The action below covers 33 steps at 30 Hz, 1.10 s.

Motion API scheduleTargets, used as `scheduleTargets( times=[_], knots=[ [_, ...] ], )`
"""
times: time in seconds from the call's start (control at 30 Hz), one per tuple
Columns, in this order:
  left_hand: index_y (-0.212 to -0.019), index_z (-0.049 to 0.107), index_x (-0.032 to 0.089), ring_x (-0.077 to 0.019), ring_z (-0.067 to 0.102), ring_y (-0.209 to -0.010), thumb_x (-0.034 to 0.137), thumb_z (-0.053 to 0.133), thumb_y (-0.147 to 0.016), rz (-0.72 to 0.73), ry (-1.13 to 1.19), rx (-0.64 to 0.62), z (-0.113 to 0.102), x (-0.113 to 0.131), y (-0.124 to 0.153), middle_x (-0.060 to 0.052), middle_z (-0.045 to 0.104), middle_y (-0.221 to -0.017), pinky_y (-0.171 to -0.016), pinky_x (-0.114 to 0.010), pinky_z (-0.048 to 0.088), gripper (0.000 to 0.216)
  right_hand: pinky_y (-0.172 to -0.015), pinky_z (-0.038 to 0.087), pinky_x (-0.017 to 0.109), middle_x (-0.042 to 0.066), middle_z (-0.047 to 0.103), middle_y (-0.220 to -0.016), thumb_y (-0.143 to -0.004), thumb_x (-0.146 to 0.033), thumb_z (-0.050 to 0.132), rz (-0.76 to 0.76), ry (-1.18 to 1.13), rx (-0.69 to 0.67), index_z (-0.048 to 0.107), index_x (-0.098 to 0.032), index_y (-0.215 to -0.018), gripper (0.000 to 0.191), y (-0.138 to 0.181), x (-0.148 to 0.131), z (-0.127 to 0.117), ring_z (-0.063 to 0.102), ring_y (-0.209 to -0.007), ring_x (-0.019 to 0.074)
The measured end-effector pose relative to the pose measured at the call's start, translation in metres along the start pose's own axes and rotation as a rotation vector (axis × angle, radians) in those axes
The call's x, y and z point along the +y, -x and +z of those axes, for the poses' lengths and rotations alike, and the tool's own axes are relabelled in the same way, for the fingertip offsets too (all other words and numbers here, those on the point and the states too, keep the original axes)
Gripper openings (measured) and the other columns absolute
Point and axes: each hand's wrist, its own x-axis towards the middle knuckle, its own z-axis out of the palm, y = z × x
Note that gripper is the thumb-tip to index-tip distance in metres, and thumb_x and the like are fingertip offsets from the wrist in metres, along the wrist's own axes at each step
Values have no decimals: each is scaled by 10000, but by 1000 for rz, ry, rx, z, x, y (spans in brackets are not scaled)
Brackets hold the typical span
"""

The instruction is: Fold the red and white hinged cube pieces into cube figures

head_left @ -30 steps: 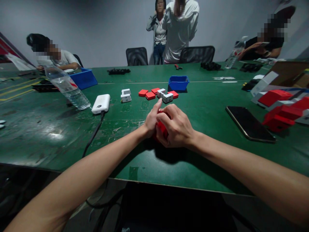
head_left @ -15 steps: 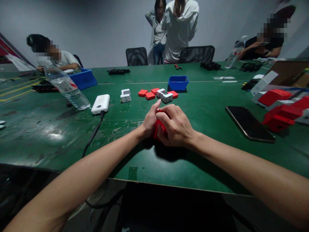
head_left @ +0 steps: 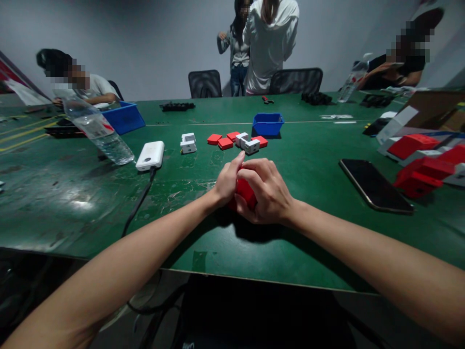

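Observation:
A red plastic part (head_left: 247, 193) is held between my two hands, low over the near middle of the green table (head_left: 308, 252). My left hand (head_left: 228, 182) presses on its left side, thumb pointing up and away. Curled over its top and right side are the fingers of my right hand (head_left: 267, 191). Most of the part is covered, so its full shape cannot be made out. Just beyond my hands lie several flat red pieces (head_left: 225, 143) and white blocks (head_left: 252, 147). Another white block pair (head_left: 188, 143) stands further left.
A white power bank (head_left: 150, 156) with a black cable and a tilted water bottle (head_left: 103, 135) are on the left. Behind the pieces sits a small blue bin (head_left: 268, 124). A phone (head_left: 376, 185) and red-and-white assemblies (head_left: 423, 174) lie right. Several people are across the table.
The red part has turned a little between my hands, showing more of its surface. My right fingers have shifted slightly. A standing person at the back has lowered an arm.

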Motion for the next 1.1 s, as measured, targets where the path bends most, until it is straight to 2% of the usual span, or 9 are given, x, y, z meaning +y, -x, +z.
scheduleTargets(
  times=[0.2,0.4,0.57,0.77,0.93,1.1],
  knots=[
    [-592,555,187,-159,540,-618,582,614,-860,-64,36,-21,5,4,6,2,538,-575,-642,-295,434,481,-823,494,458,143,545,-1104,-762,-286,608,42,-42,47,500,-196,-1104,370,2,-7,0,533,-1000,293],
    [-508,464,182,-81,363,-482,598,603,-866,-65,7,-70,6,6,7,41,420,-507,-525,-266,344,567,-728,505,423,128,532,-986,-756,-268,593,-31,19,105,537,-188,-984,249,1,-7,3,508,-873,262],
    [-502,430,184,-73,328,-472,620,612,-855,-66,22,-88,7,8,6,46,380,-497,-502,-266,308,590,-725,484,420,112,522,-988,-764,-289,575,-39,45,75,553,-210,-966,218,0,-5,3,496,-869,254],
    [-536,468,188,-96,403,-502,615,628,-849,-82,95,-75,4,4,4,27,444,-536,-554,-280,384,553,-749,459,447,119,549,-987,-766,-310,570,-1,44,36,516,-194,-1067,327,-1,-4,2,506,-874,274],
    [-558,516,186,-132,503,-578,534,637,-873,-17,78,29,4,1,4,17,509,-548,-665,-291,440,485,-815,447,469,123,552,-1095,-743,-297,571,26,-11,47,509,-215,-1126,396,3,-3,3,528,-968,295],
    [-567,535,179,-128,488,-593,533,637,-865,-2,15,-7,7,-1,6,21,516,-567,-689,-282,450,474,-790,459,457,128,560,-1083,-745,-335,573,-28,29,99,522,-215,-1074,354,6,-1,3,554,-947,292]
  ],
)
